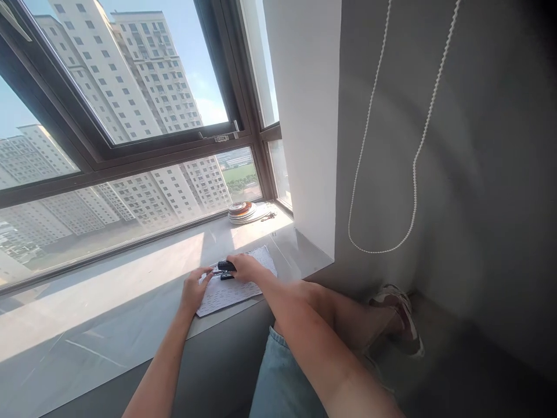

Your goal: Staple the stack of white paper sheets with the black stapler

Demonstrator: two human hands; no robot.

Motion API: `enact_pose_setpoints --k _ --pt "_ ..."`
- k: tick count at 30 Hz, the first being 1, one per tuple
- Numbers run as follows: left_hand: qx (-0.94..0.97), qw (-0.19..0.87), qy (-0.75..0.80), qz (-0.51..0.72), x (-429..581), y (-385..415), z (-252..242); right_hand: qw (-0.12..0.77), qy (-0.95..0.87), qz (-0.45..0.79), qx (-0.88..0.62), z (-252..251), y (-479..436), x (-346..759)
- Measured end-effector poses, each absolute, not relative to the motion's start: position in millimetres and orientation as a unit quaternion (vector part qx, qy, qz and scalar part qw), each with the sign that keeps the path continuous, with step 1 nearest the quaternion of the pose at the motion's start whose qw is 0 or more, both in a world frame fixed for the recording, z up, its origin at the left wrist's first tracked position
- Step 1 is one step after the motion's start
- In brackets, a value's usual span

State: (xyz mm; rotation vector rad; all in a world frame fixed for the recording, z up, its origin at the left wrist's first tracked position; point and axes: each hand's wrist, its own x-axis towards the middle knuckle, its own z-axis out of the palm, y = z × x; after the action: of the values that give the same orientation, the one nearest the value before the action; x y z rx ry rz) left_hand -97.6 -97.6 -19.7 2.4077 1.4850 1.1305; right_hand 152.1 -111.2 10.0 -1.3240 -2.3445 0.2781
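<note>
A black stapler (226, 266) is in my right hand (246, 268), whose fingers wrap round its back end. Its upper and lower black parts stand apart, with a thin metal part between them. My left hand (195, 288) reaches in from the other side, thumb and fingertips pinched at the metal front end. Whether a small piece sits between those fingertips is too small to tell. Beneath both hands lie white sheets of paper (237, 294) covered with lines of dark writing, flat on the window sill.
The grey sill (108, 325) runs along the window. At its far corner sits a stack of round, plate-like things (242, 212), with a small dark chain-like item (268, 216) beside it. A beaded blind cord (415, 191) hangs at right. My bent leg (343, 310) is against the sill's front.
</note>
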Motion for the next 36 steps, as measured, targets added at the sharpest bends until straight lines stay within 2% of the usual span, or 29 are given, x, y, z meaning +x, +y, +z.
enact_pose_setpoints --k 16,36 --pt "0.794 0.098 0.489 0.349 -89.3 -102.1 -12.9 0.220 -0.848 0.095 -0.472 10.6 -112.7 152.6" --pt "0.815 0.072 0.469 0.332 -93.3 -95.7 -20.4 0.213 -0.846 0.097 -0.479 14.7 -116.1 152.5"
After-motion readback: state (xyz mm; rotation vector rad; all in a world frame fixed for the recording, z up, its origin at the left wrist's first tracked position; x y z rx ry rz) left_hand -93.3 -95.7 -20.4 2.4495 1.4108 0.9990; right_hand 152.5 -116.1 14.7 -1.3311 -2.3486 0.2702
